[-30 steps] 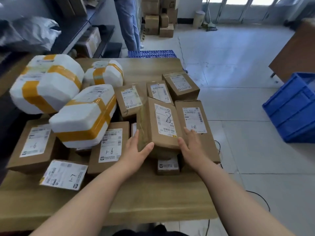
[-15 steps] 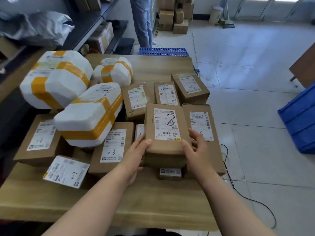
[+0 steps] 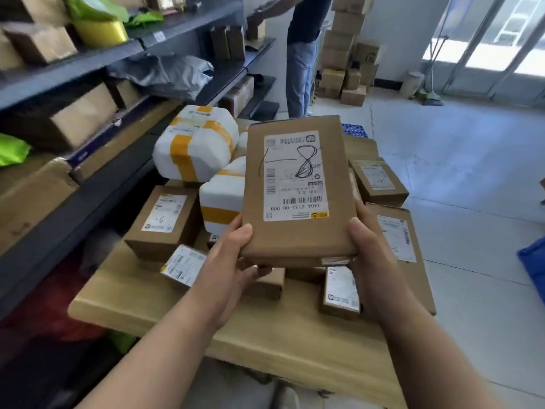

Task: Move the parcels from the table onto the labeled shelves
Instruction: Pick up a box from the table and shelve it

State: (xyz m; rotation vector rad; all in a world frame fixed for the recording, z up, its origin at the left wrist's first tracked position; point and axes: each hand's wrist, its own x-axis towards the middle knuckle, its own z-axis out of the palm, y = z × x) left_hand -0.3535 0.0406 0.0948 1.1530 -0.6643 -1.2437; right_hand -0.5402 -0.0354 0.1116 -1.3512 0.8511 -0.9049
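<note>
Cardboard parcel (image 3: 298, 184), left hand (image 3: 233, 276) and right hand (image 3: 374, 261) gripping its near corners, shelves (image 3: 88, 65) holding boxes (image 3: 85, 113)

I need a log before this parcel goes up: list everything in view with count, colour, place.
held parcel: one, brown, raised above the table
foam parcels: at least two, white with yellow tape, table's far left
boxed parcels: several, brown, on the table
table: one, light wood, centre
shelves: dark grey, left side
crate: one, blue, right edge
person: one, far end by the shelves
left hand: grips the held parcel's near left corner
right hand: grips its near right corner
</note>
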